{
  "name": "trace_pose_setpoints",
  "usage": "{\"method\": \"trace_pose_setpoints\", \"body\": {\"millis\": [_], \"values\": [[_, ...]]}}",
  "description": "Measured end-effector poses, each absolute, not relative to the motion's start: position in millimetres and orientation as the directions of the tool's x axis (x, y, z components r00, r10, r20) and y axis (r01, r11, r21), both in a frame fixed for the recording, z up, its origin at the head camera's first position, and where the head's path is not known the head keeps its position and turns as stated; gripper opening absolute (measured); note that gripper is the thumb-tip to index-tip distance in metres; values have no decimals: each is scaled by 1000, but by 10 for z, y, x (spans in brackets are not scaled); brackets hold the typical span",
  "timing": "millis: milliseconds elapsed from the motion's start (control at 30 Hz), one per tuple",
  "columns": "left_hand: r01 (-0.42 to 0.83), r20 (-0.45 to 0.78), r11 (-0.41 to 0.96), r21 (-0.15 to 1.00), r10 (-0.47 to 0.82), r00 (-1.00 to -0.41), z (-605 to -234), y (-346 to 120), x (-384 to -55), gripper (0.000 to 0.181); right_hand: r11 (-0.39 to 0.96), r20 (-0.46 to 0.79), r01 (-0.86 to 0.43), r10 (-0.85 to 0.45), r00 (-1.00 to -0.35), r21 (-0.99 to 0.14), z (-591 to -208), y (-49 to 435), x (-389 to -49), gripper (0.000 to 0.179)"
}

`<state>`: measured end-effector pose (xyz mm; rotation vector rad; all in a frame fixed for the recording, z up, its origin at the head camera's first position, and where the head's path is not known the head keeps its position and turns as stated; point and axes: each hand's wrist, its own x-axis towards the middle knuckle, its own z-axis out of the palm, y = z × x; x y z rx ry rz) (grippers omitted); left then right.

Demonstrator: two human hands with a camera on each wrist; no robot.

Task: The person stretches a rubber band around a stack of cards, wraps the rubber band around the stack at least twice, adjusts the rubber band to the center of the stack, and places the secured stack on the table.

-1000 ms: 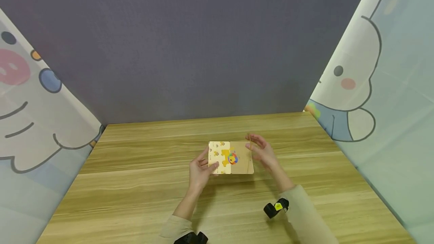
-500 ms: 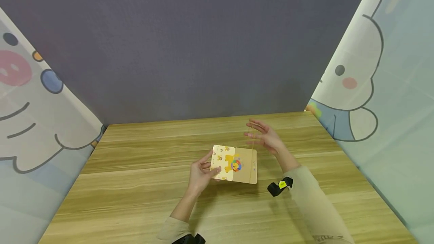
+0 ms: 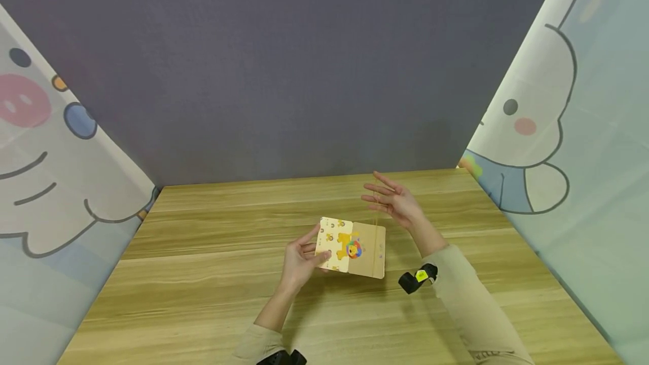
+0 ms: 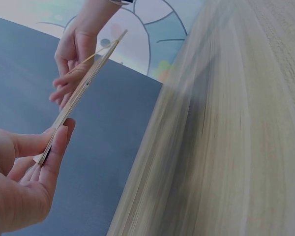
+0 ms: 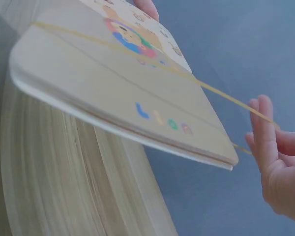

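1. One small notebook is held above the bench, apart from it, slightly to the right of midway between the left and right edges.
2. Its cover, cream on the left and tan on the right, is printed with a colourful-maned lion and is turned toward the head camera; it is tilted.
3. By the left hand the notebook's left end is pinched, the thumb laid on the cover and the other fingers behind.
4. By the right hand, raised toward the bench's far edge, a thin yellow elastic band is stretched; its fingers are spread, mostly straight, with the loop caught on them.
5. Across the cover, near its right end, the band is drawn and carried past the notebook's far side.
6. Behind the bench's far edge a dark grey panel is seen.
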<state>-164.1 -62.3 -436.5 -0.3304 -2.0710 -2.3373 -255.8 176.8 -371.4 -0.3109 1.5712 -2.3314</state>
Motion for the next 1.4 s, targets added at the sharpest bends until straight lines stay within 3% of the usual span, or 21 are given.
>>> {"method": "trace_pose_setpoints", "body": {"millis": [300,533,767,1000,1233,1400], "values": [[131,156,-153,979,159,-975,-4364,-629,-1633,65,-164,-136,185,-272,-953,-969,-3668,1742,-2592,38],[88,112,-132,987,183,-977,-4346,-659,-1630,64,11,-128,134,-389,-913,-991,-3629,1761,-2618,38],[68,95,-125,990,224,-970,-4352,-708,-1642,66,186,29,-206,-670,-741,-961,-3636,1891,-2722,25],[49,80,-129,990,243,-967,-4362,-735,-1643,66,104,204,-485,-816,-541,-868,-3618,1974,-2764,12],[72,97,-102,992,267,-959,-4378,-736,-1657,64,113,184,-650,-910,-371,-751,-3585,1941,-2736,10],[74,100,-103,992,270,-958,-4377,-738,-1658,64,165,175,-772,-925,-337,-614,-3566,1926,-2695,12]]}}
